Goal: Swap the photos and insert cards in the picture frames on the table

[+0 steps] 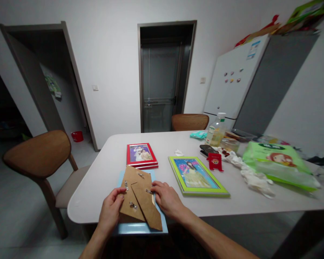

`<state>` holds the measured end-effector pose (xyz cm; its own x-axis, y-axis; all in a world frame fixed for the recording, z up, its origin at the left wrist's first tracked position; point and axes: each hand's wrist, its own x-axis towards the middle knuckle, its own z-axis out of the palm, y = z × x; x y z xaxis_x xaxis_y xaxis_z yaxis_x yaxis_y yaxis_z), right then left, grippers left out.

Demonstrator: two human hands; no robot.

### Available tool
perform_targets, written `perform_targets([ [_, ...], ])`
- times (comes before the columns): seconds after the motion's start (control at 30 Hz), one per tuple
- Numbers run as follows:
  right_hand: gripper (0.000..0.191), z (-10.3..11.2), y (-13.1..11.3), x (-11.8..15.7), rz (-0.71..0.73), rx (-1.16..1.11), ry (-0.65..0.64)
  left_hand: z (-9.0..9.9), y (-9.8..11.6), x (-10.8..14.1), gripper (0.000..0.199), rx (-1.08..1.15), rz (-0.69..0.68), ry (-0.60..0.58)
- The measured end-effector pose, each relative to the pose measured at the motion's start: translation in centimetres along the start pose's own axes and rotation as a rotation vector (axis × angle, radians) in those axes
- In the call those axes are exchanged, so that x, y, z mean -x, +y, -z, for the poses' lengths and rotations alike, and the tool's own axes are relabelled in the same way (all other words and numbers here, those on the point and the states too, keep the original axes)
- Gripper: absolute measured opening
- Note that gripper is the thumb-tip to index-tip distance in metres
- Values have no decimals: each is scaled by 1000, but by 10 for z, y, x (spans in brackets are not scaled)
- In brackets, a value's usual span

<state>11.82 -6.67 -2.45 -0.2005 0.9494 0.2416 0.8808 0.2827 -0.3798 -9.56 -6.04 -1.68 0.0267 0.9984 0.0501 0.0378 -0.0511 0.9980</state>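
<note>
Our left hand [110, 207] and right hand [167, 199] touch a flat brown cardboard frame-back [139, 198] (whether either grip clamps, we cannot tell).

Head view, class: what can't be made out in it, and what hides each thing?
All in the head view:
Middle of the light-blue rectangular picture frame: covered by the brown rectangular backing board.
Front of the lower red rectangular frame: hidden beneath the upper red rectangular frame.
Seat of the far brown wooden chair: behind the white tabletop.
Print on the blue-and-white label: too small.
Green package, upper right: cut off by the top edge.
</note>
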Motion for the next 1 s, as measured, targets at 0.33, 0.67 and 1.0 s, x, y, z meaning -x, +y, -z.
perform_targets([
  [0.33,22,-3,13,-5,-62,-22,60,48,13,-3,39,13,79,113],
  [0.67,52,12,32,-3,-254,7,65,106,-16,-7,45,-63,116,183],
  [1.0,60,22,43,-2,-451,-466,156,101,-30,-8,40,-752,-179,295],
])
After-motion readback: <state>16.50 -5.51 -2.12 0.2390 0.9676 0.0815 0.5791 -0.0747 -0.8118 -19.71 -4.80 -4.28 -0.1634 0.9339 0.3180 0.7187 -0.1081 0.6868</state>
